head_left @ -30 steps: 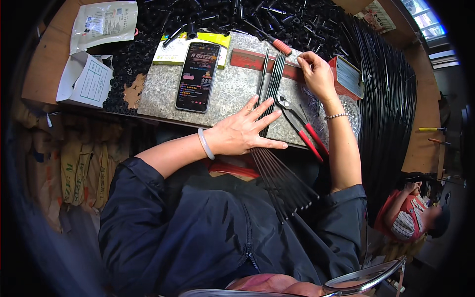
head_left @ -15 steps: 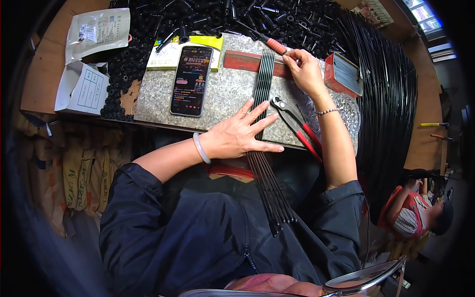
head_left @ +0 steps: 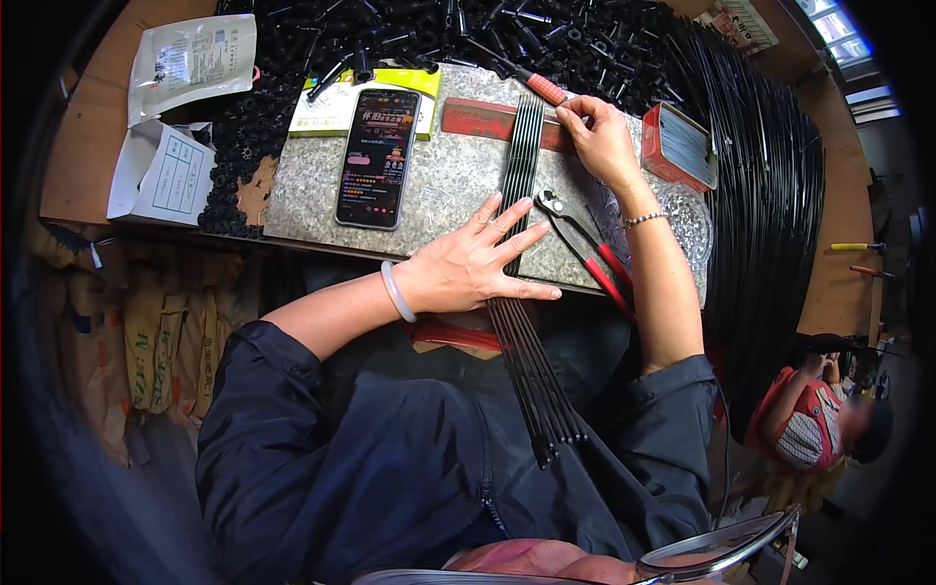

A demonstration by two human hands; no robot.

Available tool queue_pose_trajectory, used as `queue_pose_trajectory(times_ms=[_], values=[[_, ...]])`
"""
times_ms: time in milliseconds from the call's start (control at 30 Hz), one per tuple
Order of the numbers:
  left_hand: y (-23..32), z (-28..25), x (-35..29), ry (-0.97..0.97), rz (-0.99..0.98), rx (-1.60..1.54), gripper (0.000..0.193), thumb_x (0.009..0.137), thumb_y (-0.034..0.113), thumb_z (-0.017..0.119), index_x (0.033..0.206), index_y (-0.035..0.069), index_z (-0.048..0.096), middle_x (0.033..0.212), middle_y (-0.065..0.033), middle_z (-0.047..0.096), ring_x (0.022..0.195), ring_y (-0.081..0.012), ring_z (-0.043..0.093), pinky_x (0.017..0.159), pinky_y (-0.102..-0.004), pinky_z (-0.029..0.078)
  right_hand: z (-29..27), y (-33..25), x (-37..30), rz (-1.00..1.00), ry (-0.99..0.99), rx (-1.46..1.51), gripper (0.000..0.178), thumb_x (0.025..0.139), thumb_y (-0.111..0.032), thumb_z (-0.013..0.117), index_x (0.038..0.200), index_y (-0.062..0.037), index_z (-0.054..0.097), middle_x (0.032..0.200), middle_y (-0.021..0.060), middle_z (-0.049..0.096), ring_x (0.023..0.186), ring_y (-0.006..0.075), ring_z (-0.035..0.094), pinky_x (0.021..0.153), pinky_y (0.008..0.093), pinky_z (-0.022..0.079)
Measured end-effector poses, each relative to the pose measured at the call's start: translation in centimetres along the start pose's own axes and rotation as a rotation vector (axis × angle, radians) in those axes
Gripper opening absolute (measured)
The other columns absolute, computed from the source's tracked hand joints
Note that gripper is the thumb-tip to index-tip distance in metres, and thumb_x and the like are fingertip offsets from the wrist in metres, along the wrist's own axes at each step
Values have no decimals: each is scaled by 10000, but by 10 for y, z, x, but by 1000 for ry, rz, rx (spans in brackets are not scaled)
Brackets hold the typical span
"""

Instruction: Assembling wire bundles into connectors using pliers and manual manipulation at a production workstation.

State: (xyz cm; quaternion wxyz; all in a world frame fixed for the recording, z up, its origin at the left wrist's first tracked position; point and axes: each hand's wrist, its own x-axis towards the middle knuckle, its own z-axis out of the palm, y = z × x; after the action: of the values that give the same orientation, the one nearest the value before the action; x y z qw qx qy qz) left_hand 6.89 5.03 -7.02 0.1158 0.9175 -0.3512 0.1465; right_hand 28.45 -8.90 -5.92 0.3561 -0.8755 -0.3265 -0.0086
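Observation:
Several thin black rods point(head_left: 534, 370) lie side by side across the stone slab point(head_left: 444, 185), their knobbed lower ends hanging over my lap. My left hand point(head_left: 473, 261) rests flat on them with fingers spread. Just right of their upper ends, my right hand point(head_left: 600, 141) is pinched over a flat red bar point(head_left: 478, 119); whatever its fingertips hold is too small to make out. The rods' upper ends cross over this bar. Close to both hands lie cutting pliers point(head_left: 585, 242) with red handles. A tool with a red patterned handle point(head_left: 544, 90) lies beyond my right hand.
A phone point(head_left: 378, 161) leans over a yellow-green box point(head_left: 327, 115). Black parts point(head_left: 575, 44) are heaped behind the slab. A red tin point(head_left: 678, 146) stands right, beside a large bundle of black rods point(head_left: 770, 185). Another person point(head_left: 804, 419) sits at far right.
My two hands and the rods stay almost where they were. At far right, the other person's raised hands have shifted slightly.

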Motion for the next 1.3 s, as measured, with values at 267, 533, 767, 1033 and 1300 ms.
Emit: queue_pose_trajectory(times_ms=[267,533,767,1033,1300], values=[[1,1,0,7,-13,-54,691,772,129,574,1324,506,396,1430,-177,328,1295,-435,350,1031,-601,303,-3,-3,-2,37,20,-24,210,856,-189,639,888,17,658,678,55,616,620,98,540,598,269,446],[1,0,1,-1,-19,-45,702,758,144,587,1327,507,392,1427,-180,332,1300,-433,343,1028,-599,310,2,1,-1,22,3,12,208,852,-187,642,901,14,665,712,76,645,623,113,558,599,275,451],[1,-2,0,-17,-30,-68,703,751,155,594,1326,507,394,1435,-173,327,1307,-433,334,1031,-593,309,4,1,4,-66,-29,-26,192,851,-172,644,934,-1,666,772,60,670,691,101,578,669,271,471],[0,-2,0,-32,-2,-79,686,766,156,581,1326,505,395,1427,-162,339,1313,-435,319,1030,-596,309,-6,-13,11,15,-187,65,171,825,-120,640,932,10,668,809,133,682,748,185,647,728,306,495],[-1,0,0,-20,-14,-113,724,742,126,603,1330,495,394,1422,-157,337,1319,-449,293,1026,-620,302,-5,-9,17,-38,-230,111,129,851,-113,636,910,2,633,765,31,630,724,76,546,702,251,468]])
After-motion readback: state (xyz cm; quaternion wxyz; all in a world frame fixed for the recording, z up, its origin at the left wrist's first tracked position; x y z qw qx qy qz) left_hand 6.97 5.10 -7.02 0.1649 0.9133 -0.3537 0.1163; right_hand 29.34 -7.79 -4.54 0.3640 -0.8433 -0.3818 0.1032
